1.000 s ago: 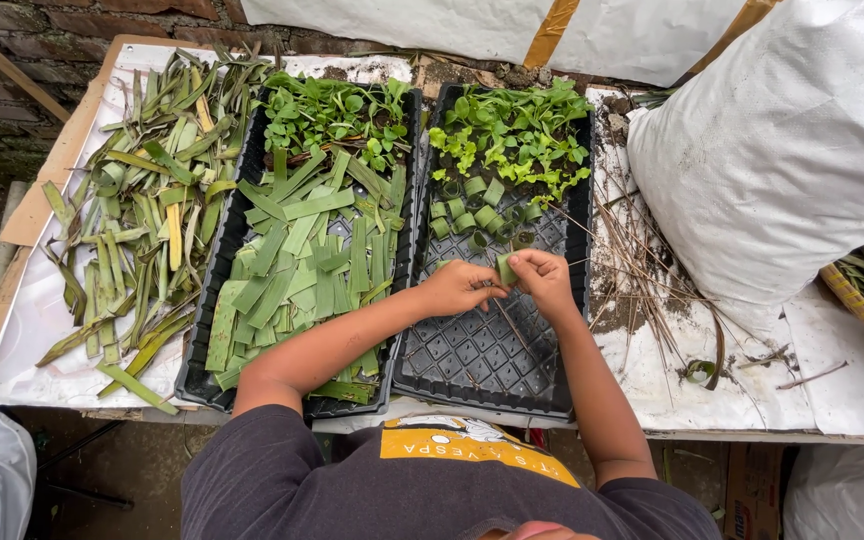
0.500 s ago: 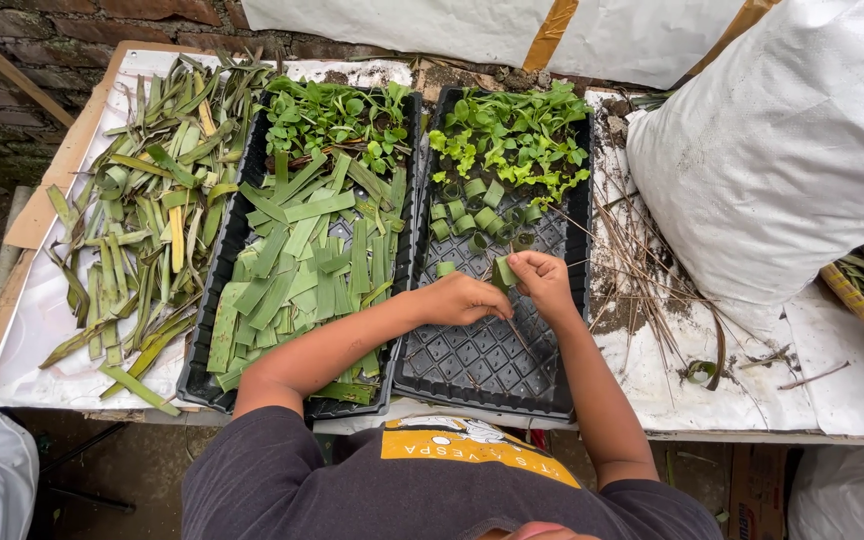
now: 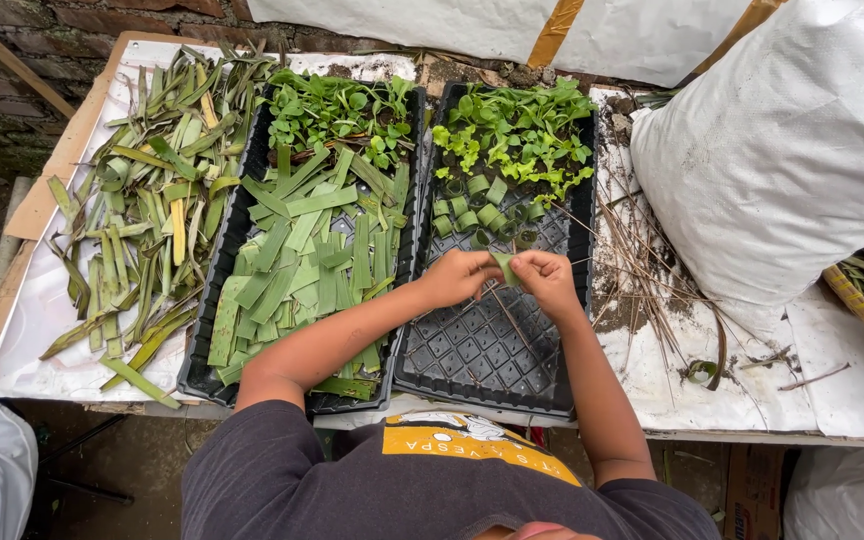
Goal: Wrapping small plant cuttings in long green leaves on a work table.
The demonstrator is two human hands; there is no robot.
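Observation:
My left hand [image 3: 459, 277] and my right hand [image 3: 546, 283] meet above the right black seed tray [image 3: 482, 350], both pinching one small green leaf strip [image 3: 504, 268] curled between the fingertips. Just beyond the hands, several rolled green leaf rings [image 3: 482, 205] stand in the tray's cells, and green seedlings [image 3: 514, 125] fill its far end. The near half of this tray has bare cells. The left black tray [image 3: 214, 370] holds a heap of cut flat leaf strips [image 3: 302, 250] with more seedlings [image 3: 337, 105] at its far end.
A pile of long green and yellow leaves [image 3: 142, 210] lies on white sheeting at the left. Dry stems [image 3: 652, 270] and soil litter the table at the right, beside a large white sack [image 3: 782, 160]. A woven basket [image 3: 857, 295] sits at the far right.
Both hands stay over the right tray, working the same leaf strip; the fingers have shifted slightly as the strip curls. Nothing else has moved.

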